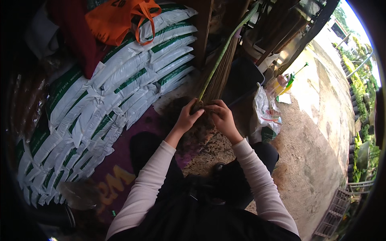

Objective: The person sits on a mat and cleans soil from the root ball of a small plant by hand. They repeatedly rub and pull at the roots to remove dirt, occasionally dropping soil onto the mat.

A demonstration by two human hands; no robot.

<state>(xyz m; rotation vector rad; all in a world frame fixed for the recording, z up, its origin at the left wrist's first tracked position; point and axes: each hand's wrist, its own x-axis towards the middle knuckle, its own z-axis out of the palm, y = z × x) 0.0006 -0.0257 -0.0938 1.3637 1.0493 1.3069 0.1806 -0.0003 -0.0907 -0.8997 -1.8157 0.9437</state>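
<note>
A long green plant stem (221, 57) slants up and away from my hands towards the top of the view. My left hand (186, 118) grips its brownish root end (197, 106) between thumb and fingers. From the other side, my right hand (222, 117) pinches at the same root end with bent fingers, which partly hide what they hold. Dark loose soil (193, 132) lies on the ground below both hands, between my knees.
Stacked white-and-green plastic sacks (129, 72) fill the left, with an orange bag (111, 21) on top. A stick broom (224, 66) and black container (245, 73) stand ahead. Right are a white plastic bag (265, 105), a yellow spray bottle (285, 89) and concrete paving (316, 126).
</note>
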